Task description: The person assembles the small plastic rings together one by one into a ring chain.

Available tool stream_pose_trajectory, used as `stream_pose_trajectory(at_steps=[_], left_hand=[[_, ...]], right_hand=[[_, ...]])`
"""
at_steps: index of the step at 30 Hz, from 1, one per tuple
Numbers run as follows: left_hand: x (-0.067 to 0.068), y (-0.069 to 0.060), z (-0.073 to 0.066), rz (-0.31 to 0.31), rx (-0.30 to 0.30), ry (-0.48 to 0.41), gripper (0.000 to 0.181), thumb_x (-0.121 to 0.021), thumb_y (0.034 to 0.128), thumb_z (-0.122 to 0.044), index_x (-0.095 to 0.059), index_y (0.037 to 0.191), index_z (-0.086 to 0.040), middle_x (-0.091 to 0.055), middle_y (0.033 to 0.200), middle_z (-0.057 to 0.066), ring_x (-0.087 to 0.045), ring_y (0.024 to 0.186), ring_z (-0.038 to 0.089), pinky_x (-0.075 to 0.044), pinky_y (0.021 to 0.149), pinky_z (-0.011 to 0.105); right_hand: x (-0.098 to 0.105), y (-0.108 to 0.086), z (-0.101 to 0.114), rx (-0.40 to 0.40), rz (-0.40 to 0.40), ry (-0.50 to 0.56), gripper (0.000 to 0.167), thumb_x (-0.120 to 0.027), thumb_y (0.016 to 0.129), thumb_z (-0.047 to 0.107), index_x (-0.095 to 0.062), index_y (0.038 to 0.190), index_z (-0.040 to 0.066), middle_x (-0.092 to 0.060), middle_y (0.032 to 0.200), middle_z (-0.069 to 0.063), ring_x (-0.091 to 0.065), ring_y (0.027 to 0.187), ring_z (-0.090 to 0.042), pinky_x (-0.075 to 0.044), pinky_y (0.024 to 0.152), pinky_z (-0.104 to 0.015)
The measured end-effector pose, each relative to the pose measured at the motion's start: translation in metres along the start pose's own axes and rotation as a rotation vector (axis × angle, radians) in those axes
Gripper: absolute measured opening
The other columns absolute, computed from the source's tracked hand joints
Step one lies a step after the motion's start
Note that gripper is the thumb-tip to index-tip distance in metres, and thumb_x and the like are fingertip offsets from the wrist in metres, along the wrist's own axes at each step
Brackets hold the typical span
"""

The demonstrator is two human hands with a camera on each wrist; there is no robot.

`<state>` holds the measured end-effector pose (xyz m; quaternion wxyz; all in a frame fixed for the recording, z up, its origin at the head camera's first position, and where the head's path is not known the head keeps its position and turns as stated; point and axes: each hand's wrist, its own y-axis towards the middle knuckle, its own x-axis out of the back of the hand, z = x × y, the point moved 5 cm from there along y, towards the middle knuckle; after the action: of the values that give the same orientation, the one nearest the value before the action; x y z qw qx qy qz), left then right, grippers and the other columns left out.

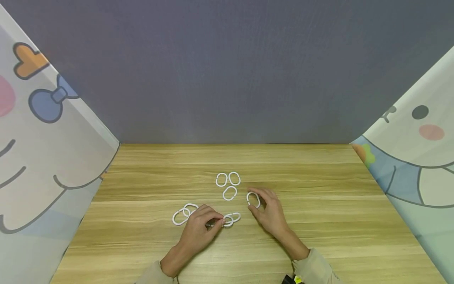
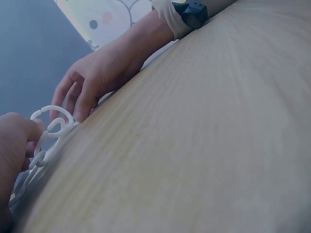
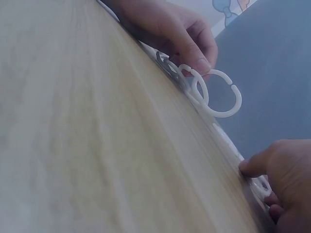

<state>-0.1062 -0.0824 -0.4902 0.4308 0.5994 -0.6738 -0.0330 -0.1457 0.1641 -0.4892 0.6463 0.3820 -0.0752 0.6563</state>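
Observation:
My left hand (image 1: 198, 228) pinches a white C-shaped link (image 3: 238, 99) between thumb and index finger. That link, raised on edge in both wrist views, is joined with other white links (image 1: 239, 216) beside the fingertips. More interlocked links (image 1: 173, 219) emerge on the far side of the hand, which hides the middle of the row. To the right, my right hand (image 1: 272, 216) has its thumb and fingers at opposite ends of a single white link (image 1: 260, 200) lying at the table; its fingers partly cover that link in the right wrist view.
Three separate white links (image 1: 216, 180) lie close together on the wooden table (image 1: 149, 173), beyond and between the hands. A grey panel (image 1: 234, 79) stands at the table's far edge, with cartoon-printed panels (image 1: 81, 154) at both sides. A dark device is on the right wrist.

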Motion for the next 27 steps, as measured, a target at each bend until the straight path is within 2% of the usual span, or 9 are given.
stream_pose_trajectory(at_steps=[2, 5, 8, 13, 17, 22, 27], left_hand=[[0.0002, -0.0001, -0.0005, 0.000, -0.002, 0.002, 0.012, -0.094, 0.0884, -0.009, -0.083, 0.091, -0.015, -0.075, 0.088, -0.012, -0.062, 0.082, 0.001, -0.053, 0.072, 0.011], [0.0008, 0.0001, -0.0018, -0.001, -0.005, 0.004, 0.013, -0.093, 0.0885, -0.009, -0.084, 0.091, -0.016, -0.075, 0.089, -0.012, -0.062, 0.082, 0.002, -0.055, 0.071, 0.013], [0.0015, 0.0008, -0.0034, -0.009, -0.016, 0.002, 0.014, -0.093, 0.0885, -0.007, -0.084, 0.092, -0.016, -0.076, 0.089, -0.012, -0.063, 0.081, 0.004, -0.055, 0.070, 0.015], [0.0024, 0.0017, -0.0055, -0.021, -0.030, 0.005, 0.015, -0.093, 0.0875, -0.006, -0.084, 0.092, -0.016, -0.076, 0.088, -0.012, -0.063, 0.080, 0.004, -0.054, 0.070, 0.014], [0.0020, 0.0020, -0.0056, -0.021, -0.026, 0.010, 0.014, -0.093, 0.0873, -0.006, -0.084, 0.091, -0.016, -0.075, 0.088, -0.012, -0.063, 0.080, 0.004, -0.053, 0.071, 0.012], [0.0016, 0.0017, -0.0051, -0.020, -0.026, 0.001, 0.014, -0.093, 0.0873, -0.005, -0.084, 0.091, -0.015, -0.075, 0.087, -0.011, -0.064, 0.080, 0.005, -0.053, 0.071, 0.012], [0.0021, 0.0013, -0.0050, -0.020, -0.026, -0.004, 0.014, -0.093, 0.0877, -0.005, -0.084, 0.091, -0.015, -0.076, 0.088, -0.011, -0.064, 0.080, 0.004, -0.054, 0.070, 0.014]], right_hand=[[0.0010, -0.0002, 0.0006, 0.016, -0.023, 0.007, 0.061, -0.100, 0.074, -0.005, -0.079, 0.131, 0.007, -0.078, 0.122, -0.010, -0.069, 0.103, -0.023, -0.060, 0.086, -0.036], [0.0012, -0.0005, 0.0001, 0.021, -0.042, 0.056, 0.058, -0.103, 0.070, -0.005, -0.081, 0.123, 0.004, -0.077, 0.114, -0.010, -0.063, 0.086, -0.015, -0.054, 0.066, -0.024], [0.0008, -0.0007, -0.0006, 0.006, -0.048, 0.125, 0.053, -0.103, 0.069, -0.004, -0.083, 0.117, 0.003, -0.078, 0.112, -0.010, -0.060, 0.078, -0.010, -0.048, 0.058, -0.019], [0.0014, -0.0006, -0.0008, -0.023, -0.072, 0.214, 0.037, -0.097, 0.077, -0.006, -0.085, 0.111, 0.001, -0.080, 0.103, -0.010, -0.062, 0.074, -0.004, -0.051, 0.059, -0.014], [0.0016, -0.0004, -0.0007, -0.032, -0.074, 0.253, 0.025, -0.089, 0.087, -0.011, -0.084, 0.109, -0.001, -0.081, 0.099, -0.014, -0.068, 0.070, -0.005, -0.055, 0.062, -0.014], [0.0015, -0.0008, -0.0001, -0.047, -0.076, 0.298, 0.022, -0.084, 0.090, -0.014, -0.082, 0.110, -0.005, -0.079, 0.099, -0.019, -0.076, 0.068, -0.014, -0.059, 0.063, -0.015], [0.0025, -0.0015, -0.0008, -0.081, -0.103, 0.315, 0.022, -0.082, 0.092, -0.014, -0.081, 0.112, -0.005, -0.079, 0.101, -0.015, -0.078, 0.070, -0.018, -0.061, 0.065, -0.016]])
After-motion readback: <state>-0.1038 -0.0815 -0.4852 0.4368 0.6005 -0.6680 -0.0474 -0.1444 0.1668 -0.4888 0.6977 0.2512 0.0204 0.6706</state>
